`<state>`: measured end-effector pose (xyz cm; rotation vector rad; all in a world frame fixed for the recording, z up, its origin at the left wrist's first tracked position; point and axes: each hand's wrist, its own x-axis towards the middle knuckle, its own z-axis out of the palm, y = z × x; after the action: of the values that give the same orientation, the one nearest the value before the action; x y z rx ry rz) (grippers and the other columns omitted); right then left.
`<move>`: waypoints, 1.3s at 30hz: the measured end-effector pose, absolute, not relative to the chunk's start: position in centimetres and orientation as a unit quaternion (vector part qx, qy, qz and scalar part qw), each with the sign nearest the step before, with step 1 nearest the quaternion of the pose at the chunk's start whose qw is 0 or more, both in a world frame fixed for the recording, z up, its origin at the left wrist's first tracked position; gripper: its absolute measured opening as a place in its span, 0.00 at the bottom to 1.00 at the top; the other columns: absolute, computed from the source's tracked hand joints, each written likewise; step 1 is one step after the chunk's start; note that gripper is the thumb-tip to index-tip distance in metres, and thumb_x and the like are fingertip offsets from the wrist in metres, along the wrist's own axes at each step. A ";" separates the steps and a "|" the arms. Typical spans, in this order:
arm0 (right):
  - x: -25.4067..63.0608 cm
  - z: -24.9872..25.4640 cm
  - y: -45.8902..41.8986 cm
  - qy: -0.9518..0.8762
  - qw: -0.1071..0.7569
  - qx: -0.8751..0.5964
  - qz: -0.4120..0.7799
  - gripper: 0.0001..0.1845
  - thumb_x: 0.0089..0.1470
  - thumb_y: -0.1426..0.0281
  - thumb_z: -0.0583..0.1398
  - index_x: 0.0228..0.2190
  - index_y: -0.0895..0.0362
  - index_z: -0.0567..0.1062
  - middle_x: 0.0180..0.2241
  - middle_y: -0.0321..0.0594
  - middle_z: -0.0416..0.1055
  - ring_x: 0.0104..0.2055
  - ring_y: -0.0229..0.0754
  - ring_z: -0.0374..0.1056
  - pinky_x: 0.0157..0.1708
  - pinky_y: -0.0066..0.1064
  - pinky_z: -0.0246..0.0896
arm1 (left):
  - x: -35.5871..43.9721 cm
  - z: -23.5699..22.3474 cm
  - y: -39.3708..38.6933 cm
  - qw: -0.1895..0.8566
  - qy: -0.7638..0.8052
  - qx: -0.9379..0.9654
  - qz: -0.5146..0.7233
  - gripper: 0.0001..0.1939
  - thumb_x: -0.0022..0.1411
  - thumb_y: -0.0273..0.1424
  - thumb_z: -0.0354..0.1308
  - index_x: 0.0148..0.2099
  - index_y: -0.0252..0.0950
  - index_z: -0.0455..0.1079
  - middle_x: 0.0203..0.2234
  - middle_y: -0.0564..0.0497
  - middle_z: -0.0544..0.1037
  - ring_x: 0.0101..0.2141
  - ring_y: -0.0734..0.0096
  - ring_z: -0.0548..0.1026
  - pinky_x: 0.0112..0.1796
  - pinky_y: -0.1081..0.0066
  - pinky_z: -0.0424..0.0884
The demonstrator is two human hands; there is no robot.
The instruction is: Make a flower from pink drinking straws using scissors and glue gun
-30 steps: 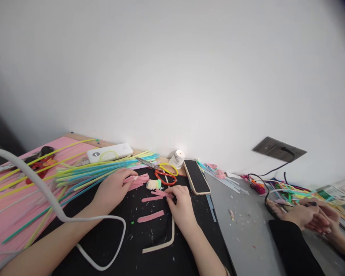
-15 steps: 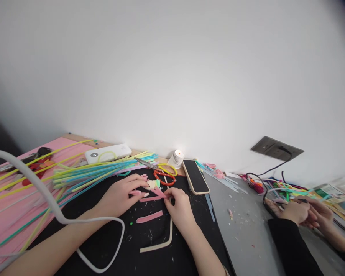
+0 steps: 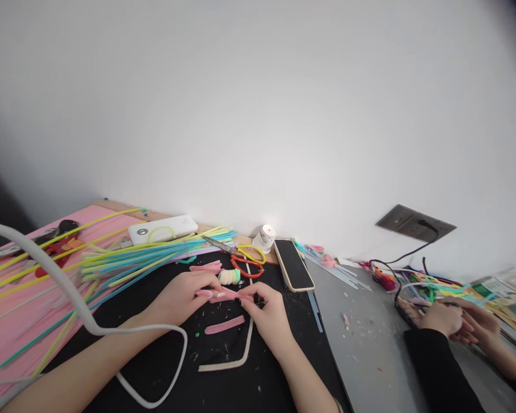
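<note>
Between my left hand (image 3: pixel 183 297) and my right hand (image 3: pixel 266 314) stretches a pink pipe cleaner strip (image 3: pixel 229 294). Fingers and thumb of each hand are closed on it, left and right. Just behind lies a small wound roll (image 3: pixel 229 277), cream with a green end, touching neither hand as far as I can see. More pink pipe cleaner pieces (image 3: pixel 206 267) rest beyond my left fingers. In front of my hands, one short pink piece (image 3: pixel 224 325) lies flat on the black mat (image 3: pixel 172 376). A bent cream pipe cleaner (image 3: pixel 223 366) curves past my right wrist.
Open scissors (image 3: pixel 245 258), a candle-like white cup (image 3: pixel 264 238) and a phone (image 3: pixel 293 264) lie at the back. Coloured pipe cleaners (image 3: pixel 155 255) and a power bank (image 3: pixel 162 229) are left. A white cable (image 3: pixel 71 287) loops over my left forearm. Another person's hands (image 3: pixel 460 321) work at right.
My left hand has drawn back from the wound roll, which now shows in full. Both hands have come together on the pink strip. The bent cream pipe cleaner has shifted slightly left.
</note>
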<state>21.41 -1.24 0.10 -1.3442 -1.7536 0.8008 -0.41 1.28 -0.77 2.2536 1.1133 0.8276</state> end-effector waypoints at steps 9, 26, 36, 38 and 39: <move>22.0 -0.3 -0.8 -0.562 0.489 -0.551 0.375 0.12 0.51 0.64 0.59 0.21 0.57 0.70 0.20 0.32 0.64 0.22 0.36 0.57 0.24 0.27 0.52 | -1.0 0.4 1.3 0.239 0.489 0.750 0.375 0.10 0.63 0.33 0.49 0.30 0.39 0.67 0.26 0.53 0.77 0.32 0.67 0.75 0.34 0.73 0.68; 21.7 0.1 -1.2 -0.566 0.485 -0.528 0.407 0.09 0.49 0.67 0.61 0.22 0.57 0.74 0.20 0.34 0.70 0.24 0.38 0.64 0.29 0.28 0.58 | -1.6 0.1 1.6 0.107 0.560 0.704 0.425 0.13 0.64 0.35 0.49 0.48 0.39 0.69 0.48 0.45 0.74 0.49 0.57 0.72 0.46 0.64 0.69; 20.8 -0.3 -1.5 -0.608 0.429 -0.480 0.464 0.07 0.46 0.71 0.61 0.30 0.56 0.79 0.27 0.37 0.76 0.26 0.38 0.69 0.25 0.26 0.61 | 0.1 -0.7 1.0 0.269 0.368 0.827 0.329 0.10 0.61 0.28 0.53 0.35 0.40 0.77 0.27 0.55 0.82 0.29 0.71 0.77 0.33 0.74 0.70; 20.9 -0.3 -1.4 -0.612 0.434 -0.482 0.451 0.10 0.46 0.73 0.60 0.33 0.56 0.77 0.29 0.38 0.77 0.28 0.39 0.70 0.27 0.27 0.62 | -0.1 -0.5 1.2 0.258 0.400 0.810 0.342 0.11 0.61 0.28 0.52 0.33 0.40 0.76 0.29 0.54 0.82 0.34 0.68 0.79 0.36 0.73 0.70; 21.0 -0.3 -1.4 -0.618 0.436 -0.488 0.435 0.11 0.46 0.73 0.60 0.35 0.56 0.77 0.30 0.39 0.78 0.29 0.39 0.71 0.28 0.28 0.63 | -0.3 -0.3 1.2 0.251 0.427 0.793 0.355 0.11 0.61 0.29 0.52 0.32 0.40 0.76 0.31 0.53 0.83 0.37 0.66 0.78 0.38 0.72 0.70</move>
<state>20.97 -1.37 -0.33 -1.2150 -1.5371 1.0833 -0.26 1.18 -0.27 2.1582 1.1605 0.9646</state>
